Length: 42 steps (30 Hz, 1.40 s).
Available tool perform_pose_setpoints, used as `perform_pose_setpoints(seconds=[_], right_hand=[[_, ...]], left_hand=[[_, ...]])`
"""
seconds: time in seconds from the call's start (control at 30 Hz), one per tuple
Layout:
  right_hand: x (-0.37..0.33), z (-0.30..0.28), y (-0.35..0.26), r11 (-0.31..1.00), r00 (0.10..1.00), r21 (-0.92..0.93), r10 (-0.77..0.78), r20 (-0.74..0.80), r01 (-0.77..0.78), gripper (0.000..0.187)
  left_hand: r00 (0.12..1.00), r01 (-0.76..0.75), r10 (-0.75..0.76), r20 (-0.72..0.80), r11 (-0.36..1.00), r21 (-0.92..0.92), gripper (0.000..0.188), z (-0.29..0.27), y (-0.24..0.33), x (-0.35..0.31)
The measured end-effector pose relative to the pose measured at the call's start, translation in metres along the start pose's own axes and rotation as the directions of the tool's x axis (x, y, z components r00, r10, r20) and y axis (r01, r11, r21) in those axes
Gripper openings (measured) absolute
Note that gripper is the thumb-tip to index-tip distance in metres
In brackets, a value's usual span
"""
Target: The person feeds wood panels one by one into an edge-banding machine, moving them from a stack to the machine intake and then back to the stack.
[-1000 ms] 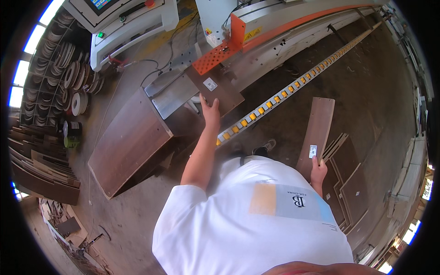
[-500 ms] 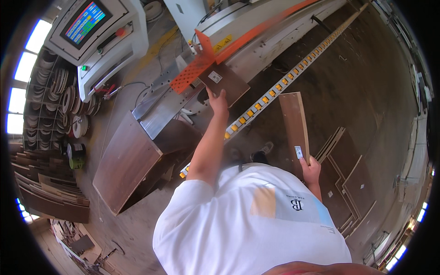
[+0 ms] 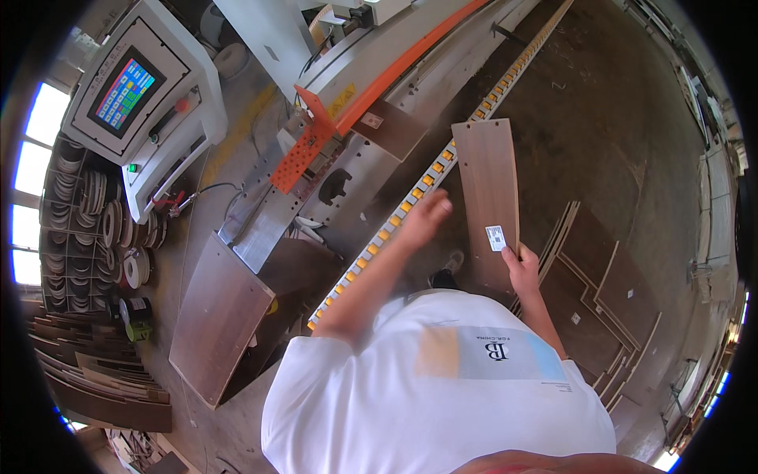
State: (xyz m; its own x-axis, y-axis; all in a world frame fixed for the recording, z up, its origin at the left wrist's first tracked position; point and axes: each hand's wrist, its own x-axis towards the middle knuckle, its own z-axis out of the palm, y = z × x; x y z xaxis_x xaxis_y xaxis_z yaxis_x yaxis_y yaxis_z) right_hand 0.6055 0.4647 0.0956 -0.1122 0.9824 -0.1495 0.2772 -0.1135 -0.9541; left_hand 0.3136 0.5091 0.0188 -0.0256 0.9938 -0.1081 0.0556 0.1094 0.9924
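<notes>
My right hand (image 3: 523,267) grips the lower end of a long brown board (image 3: 485,174), thumb beside its white label (image 3: 495,238). The board stands tilted up in front of me, its broad face showing. Near the yellow roller strip (image 3: 406,207), my left hand (image 3: 426,217) is in the air with loosely bent fingers, slightly blurred and holding nothing. Beyond it, a smaller brown panel (image 3: 395,134) with a label lies against the machine's orange guard (image 3: 304,154), partly under the orange rail.
A control console (image 3: 146,103) with a lit screen stands at the far left. An open brown board box (image 3: 221,316) sits below the metal table (image 3: 272,229). Stacked boards (image 3: 584,292) lean at my right; more boards (image 3: 103,363) and edging rolls (image 3: 103,189) are left.
My left hand has let go of the smaller panel and come back toward me. That panel has moved further along the rail. My right hand has turned the long board's broad face toward view.
</notes>
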Motion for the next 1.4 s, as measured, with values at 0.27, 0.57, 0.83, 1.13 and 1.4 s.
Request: perform_pose_setpoints(seconds=[0.27, 0.57, 0.83, 1.13, 1.4], right_hand=[[0.028, 0.052, 0.008, 0.992, 0.956, -0.107, 0.09, 0.281, -0.062, 0.042], [0.052, 0.04, -0.07, 0.739, 0.848, -0.518, -0.528, -0.048, 0.431, 0.055], [0.064, 0.072, -0.087, 0.758, 0.884, -0.472, -0.452, 0.12, 0.451, 0.049], [0.045, 0.008, 0.061, 0.615, 0.986, -0.774, -0.034, 0.163, 0.15, 0.038], [0.0, 0.01, 0.113, 0.725, 0.94, -0.688, 0.224, 0.259, 0.017, 0.042]], left_hand=[[0.969, 0.188, -0.227, -0.101, 0.936, -0.297, 0.038, 0.014, 0.062, -0.058], [0.948, 0.049, 0.14, -0.285, 0.822, 0.568, 0.023, -0.062, 0.011, -0.117], [0.978, 0.064, 0.062, -0.199, 0.819, 0.57, 0.027, -0.056, 0.016, -0.159], [0.82, 0.294, -0.127, -0.558, 0.93, 0.221, 0.04, -0.083, 0.001, -0.161], [0.65, 0.233, -0.355, -0.672, 0.935, -0.268, 0.05, -0.136, -0.051, -0.149]])
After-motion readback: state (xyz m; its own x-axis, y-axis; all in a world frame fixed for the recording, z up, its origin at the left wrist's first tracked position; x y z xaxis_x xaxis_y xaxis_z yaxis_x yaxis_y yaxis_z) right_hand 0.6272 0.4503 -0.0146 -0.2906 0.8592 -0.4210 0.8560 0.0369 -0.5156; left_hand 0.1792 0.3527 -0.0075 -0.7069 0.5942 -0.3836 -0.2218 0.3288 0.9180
